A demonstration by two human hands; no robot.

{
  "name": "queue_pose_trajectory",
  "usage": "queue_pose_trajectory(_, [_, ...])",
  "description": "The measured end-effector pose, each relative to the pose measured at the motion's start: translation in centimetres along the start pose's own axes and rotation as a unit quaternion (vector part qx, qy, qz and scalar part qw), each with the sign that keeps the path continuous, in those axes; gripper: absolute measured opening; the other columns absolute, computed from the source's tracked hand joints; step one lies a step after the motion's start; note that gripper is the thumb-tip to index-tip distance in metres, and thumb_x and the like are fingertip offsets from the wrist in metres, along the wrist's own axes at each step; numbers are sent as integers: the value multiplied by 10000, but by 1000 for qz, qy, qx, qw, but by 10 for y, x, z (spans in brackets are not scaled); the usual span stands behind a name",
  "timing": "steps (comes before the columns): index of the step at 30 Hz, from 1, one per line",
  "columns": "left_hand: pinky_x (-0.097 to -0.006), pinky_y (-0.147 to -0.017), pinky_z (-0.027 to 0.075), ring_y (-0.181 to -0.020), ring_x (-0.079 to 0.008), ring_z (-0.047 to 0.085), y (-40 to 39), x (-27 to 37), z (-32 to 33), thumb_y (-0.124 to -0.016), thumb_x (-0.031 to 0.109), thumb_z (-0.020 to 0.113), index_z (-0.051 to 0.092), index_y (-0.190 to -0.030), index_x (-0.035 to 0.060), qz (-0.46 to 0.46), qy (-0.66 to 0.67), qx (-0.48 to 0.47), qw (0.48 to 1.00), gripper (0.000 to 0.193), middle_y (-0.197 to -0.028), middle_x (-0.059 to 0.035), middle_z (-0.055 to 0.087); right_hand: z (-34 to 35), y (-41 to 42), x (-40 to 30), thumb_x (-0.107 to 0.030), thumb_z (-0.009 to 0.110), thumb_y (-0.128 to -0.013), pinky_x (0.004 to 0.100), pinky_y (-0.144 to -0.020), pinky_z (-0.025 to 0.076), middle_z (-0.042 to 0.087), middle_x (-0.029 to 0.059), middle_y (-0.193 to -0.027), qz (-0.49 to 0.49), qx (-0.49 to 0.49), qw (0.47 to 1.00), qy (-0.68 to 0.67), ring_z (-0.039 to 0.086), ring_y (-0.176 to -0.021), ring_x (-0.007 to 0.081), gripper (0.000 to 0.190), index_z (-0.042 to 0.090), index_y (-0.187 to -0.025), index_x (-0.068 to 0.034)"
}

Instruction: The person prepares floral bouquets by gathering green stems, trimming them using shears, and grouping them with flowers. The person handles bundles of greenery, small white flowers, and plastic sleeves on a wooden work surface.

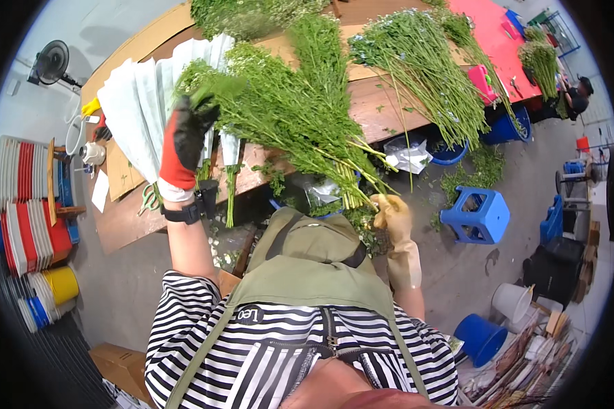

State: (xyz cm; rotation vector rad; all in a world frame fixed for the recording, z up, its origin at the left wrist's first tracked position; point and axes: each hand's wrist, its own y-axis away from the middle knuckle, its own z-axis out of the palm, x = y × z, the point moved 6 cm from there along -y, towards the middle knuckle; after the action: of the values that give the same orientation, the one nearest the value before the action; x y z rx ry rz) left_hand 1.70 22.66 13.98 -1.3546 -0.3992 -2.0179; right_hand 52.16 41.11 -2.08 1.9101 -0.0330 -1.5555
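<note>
My left hand [188, 140], in a red and black glove, is raised at the leafy tips of a bunch of green flower stems [286, 112]; motion blur hides whether its fingers close on any. At the cut ends of those stems is my right hand [393, 212], in a cream rubber glove, its fingers closed on stem ends. The bunch lies slantwise over the table's near edge. Left of it lie white paper-wrapped bunches [138, 102], their stem ends hanging over the edge. A larger bunch with small blue flowers [419, 66] rests to the right.
Green-handled scissors [148, 199] lie near the table's left corner. A blue plastic stool [476, 214] stands on the floor at right, near fallen greenery [473, 171] and blue tubs [447, 153]. A pink holder [482, 84] sits on the table. Another person [578, 97] is at far right.
</note>
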Motion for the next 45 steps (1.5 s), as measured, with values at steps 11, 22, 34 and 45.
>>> queue_pose_trajectory(11, [-350, -1021, 568, -1165, -206, 707, 82, -129, 33, -1128, 263, 577, 645, -1350, -5, -229, -81, -41, 969, 355, -1285, -109, 728, -109, -140, -57, -499, 676, -1055, 272, -537, 467, 738, 44, -698, -43, 227, 959, 161, 627, -556, 112, 487, 712, -1243, -52])
queue_pose_trajectory(22, [-289, -949, 537, -1083, -139, 688, 130, -132, 38, -1099, 211, 615, 683, -1317, 0, -280, -103, 12, 954, 311, -1245, -65, 754, 114, -108, -106, -324, 805, -948, 435, -909, 581, 769, 208, -1054, -351, 12, 852, 389, 742, -990, 379, 394, 736, -1168, -5])
queue_pose_trajectory(34, [-324, -1067, 493, -1180, -176, 665, 142, -151, 12, -1073, 247, 663, 694, -1338, -23, -239, -236, 1, 942, 380, -1285, -100, 751, 169, -108, -80, -346, 754, -984, 501, -931, 552, 745, 242, -1111, -278, -38, 837, 470, 704, -1078, 424, 358, 738, -1143, -27])
queue_pose_trajectory(45, [-325, -1007, 541, -1153, -148, 664, 104, -173, 31, -1099, 261, 633, 688, -1341, -18, -250, -155, -63, 954, 373, -1267, -85, 743, 116, -80, -76, -541, 709, -1039, 297, -551, 448, 590, -23, -651, -53, -20, 977, 206, 572, -553, 123, 450, 702, -1074, -92])
